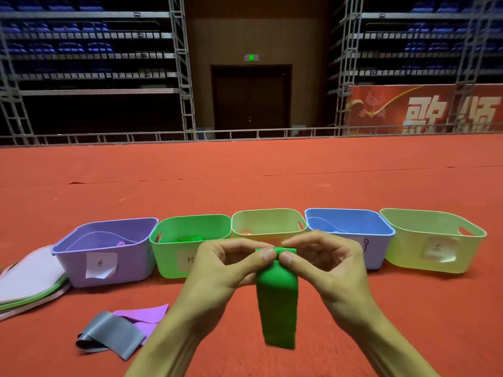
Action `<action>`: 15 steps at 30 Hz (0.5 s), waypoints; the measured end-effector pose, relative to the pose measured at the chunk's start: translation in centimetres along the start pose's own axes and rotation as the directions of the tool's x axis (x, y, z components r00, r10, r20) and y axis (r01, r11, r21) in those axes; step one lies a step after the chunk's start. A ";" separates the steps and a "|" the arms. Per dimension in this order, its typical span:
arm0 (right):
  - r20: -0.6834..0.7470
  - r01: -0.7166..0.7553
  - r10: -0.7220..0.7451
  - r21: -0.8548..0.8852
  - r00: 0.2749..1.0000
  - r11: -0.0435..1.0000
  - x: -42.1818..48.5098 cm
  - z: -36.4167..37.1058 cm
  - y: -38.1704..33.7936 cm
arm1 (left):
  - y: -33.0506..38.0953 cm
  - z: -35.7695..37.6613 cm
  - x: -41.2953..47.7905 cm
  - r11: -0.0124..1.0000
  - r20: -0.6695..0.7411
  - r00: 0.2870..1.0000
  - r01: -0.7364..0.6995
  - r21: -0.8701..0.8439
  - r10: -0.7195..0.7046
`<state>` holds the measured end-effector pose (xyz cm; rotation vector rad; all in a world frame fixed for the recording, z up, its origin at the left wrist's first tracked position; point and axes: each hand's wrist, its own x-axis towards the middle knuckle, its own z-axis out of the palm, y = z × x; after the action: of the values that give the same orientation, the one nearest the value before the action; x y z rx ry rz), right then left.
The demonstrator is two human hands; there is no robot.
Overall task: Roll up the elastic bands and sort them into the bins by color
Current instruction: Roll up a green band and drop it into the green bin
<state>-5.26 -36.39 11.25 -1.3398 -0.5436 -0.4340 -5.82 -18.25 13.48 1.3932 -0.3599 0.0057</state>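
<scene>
Green band (276,303) hangs vertically (top pinched).

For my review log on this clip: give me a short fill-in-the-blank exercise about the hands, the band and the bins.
The band held up by the fingers of the left hand and right hand is ____.
From the purple bin at the left end, the row counts ____ bins.
The middle bin and the far-right bin, both pale yellow, flank the ____ bin.
Missing words: green; five; blue.
</scene>
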 end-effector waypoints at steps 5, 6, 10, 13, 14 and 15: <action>0.061 -0.078 0.076 0.033 0.995 0.996 0.0 -0.3 -0.2 | -0.2 0.1 -0.1 0.998 -0.009 0.998 -0.059 0.027 0.060; 0.059 -0.099 0.097 0.044 0.994 0.994 0.1 -0.2 -0.2 | -0.2 0.0 -0.1 0.997 -0.003 0.997 -0.076 0.021 0.076; -0.003 -0.075 0.075 0.017 0.997 0.997 0.3 0.0 -0.1 | -0.1 -0.2 0.1 0.994 -0.012 0.995 -0.103 0.027 0.103; -0.005 -0.031 0.031 0.019 1.000 0.999 0.2 0.1 -0.2 | 0.1 0.0 0.0 0.999 0.009 0.999 -0.048 0.011 0.048; -0.004 -0.025 0.025 0.022 1.000 0.999 0.2 0.1 -0.3 | 0.2 0.1 -0.1 1.000 0.015 1.000 -0.025 0.009 0.025; -0.005 -0.017 0.017 0.023 1.000 1.000 0.2 0.1 -0.2 | 0.3 0.2 -0.1 1.000 0.007 1.000 -0.007 0.010 0.007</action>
<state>-5.28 -36.29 11.57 -1.3202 -0.5313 -0.4158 -6.04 -18.39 13.77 1.4022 -0.3710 0.0082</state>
